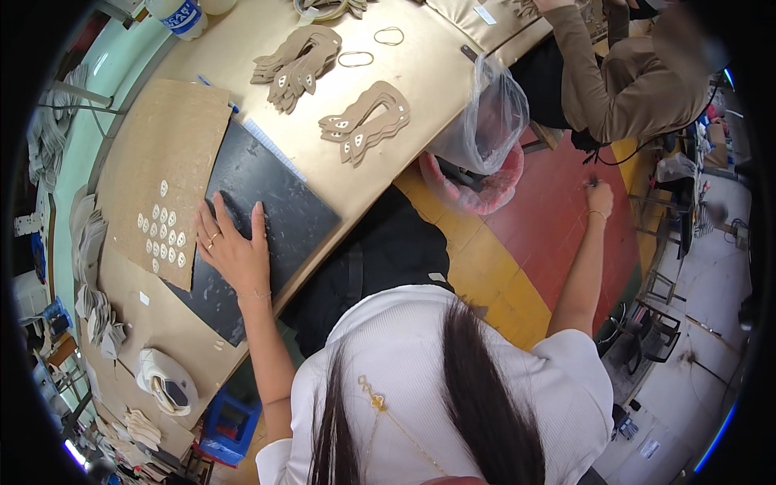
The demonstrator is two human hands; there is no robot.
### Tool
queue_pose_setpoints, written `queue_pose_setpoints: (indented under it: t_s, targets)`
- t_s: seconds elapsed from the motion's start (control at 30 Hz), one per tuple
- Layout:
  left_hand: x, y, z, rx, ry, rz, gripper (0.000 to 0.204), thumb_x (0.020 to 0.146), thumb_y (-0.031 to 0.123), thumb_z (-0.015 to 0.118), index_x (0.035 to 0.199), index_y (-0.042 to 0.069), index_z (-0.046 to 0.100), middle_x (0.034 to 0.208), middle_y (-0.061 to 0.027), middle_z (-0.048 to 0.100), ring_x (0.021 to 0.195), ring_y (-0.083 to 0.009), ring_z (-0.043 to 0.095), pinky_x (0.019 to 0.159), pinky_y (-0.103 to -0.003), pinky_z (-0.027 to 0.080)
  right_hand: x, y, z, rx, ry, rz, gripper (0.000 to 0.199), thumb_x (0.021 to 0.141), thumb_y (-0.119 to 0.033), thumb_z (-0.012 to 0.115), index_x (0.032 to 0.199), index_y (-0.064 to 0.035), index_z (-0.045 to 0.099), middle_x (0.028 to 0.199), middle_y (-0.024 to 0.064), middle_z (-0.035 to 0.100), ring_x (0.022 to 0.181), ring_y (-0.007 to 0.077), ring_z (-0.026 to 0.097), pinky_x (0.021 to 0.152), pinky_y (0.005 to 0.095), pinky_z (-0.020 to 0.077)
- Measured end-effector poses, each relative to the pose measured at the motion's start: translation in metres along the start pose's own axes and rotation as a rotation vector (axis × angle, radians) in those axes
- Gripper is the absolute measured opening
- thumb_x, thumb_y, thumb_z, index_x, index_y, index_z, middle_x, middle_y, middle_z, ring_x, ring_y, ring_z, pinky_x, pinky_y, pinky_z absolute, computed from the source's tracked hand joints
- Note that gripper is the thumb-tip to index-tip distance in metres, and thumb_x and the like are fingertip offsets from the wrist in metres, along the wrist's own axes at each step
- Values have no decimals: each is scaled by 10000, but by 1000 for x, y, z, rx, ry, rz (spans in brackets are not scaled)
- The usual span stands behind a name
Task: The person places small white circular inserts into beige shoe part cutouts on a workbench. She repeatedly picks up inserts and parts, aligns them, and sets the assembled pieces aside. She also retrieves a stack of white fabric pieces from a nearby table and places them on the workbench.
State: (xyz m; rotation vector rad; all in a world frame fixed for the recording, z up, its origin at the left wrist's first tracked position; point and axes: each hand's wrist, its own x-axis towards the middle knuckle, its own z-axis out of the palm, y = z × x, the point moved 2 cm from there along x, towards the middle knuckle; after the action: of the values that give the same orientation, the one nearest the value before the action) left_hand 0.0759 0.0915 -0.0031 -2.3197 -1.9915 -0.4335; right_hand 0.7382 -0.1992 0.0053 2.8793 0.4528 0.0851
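Note:
My left hand (233, 255) rests with its fingers spread on a black cutting mat (279, 198), a ring on one finger. Its fingertips reach the edge of a brown cardboard sheet (174, 121), on which several small white oval pieces (164, 188) with dark marks lie grouped. My right hand (599, 199) is stretched far out to the right, above the red floor and away from the table. Its fingers are closed, with a small dark blurred thing (592, 179) at their tips that I cannot make out.
Brown cut pieces with white ovals lie in a stack (301, 65) and a smaller group (368, 121). Near them are a ruler (275, 149) and rubber bands (356, 58). A clear bag (493, 113) hangs over a pink bin (473, 194). A co-worker's brown sleeve (630, 109) is at upper right.

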Motion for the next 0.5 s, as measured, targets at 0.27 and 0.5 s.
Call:
queue_pose_setpoints:
  t_s: [0.27,0.5]
  targets:
    - [1,-3,0,27,5,17,682,953,546,591,1457,97,494,1537,-189,417,1442,-360,342,1154,-536,254,20,49,-25,108,69,175,513,843,-462,721,1126,-35,704,1122,213,704,1061,421,665,887,520,532]
    - [3,-3,1,17,-4,20,711,942,535,613,1465,74,475,1524,-196,429,1433,-360,351,1158,-507,264,42,68,19,170,76,44,458,821,-453,741,1035,-48,734,1016,199,723,970,440,680,853,517,534]
